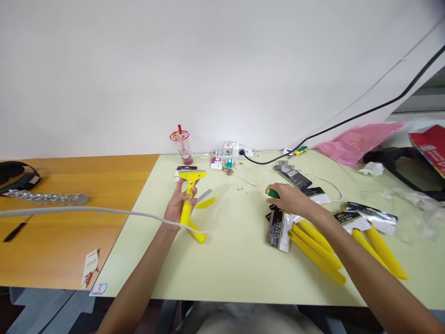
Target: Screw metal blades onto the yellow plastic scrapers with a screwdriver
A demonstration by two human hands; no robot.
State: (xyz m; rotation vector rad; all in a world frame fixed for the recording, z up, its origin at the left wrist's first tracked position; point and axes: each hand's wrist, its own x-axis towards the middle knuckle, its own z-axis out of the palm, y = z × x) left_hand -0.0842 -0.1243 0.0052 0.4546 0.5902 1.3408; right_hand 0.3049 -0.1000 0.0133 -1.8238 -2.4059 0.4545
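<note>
Upright in my left hand (177, 206) is a yellow scraper (187, 211) with a wide head and a metal blade edge at the top; my fingers wrap round its handle. Right beside that hand lie a loose grey blade (203, 195), a flat yellow piece (206, 203) and another yellow handle (199, 235), partly hidden. My right hand (287, 198) is closed round a green-and-yellow tool handle (273, 193), whose other end is out of sight. Below it are packaged scrapers with yellow handles (318, 250) and black-and-white packets (279, 230).
A pale cable (104, 210) crosses in front of my left hand. Along the wall stand a lidded cup (185, 150) and a power strip (229, 150). A phone (293, 176), more packaged scrapers (385, 250) and a pink bag (358, 144) are on the right. Headphones (17, 176) lie far left.
</note>
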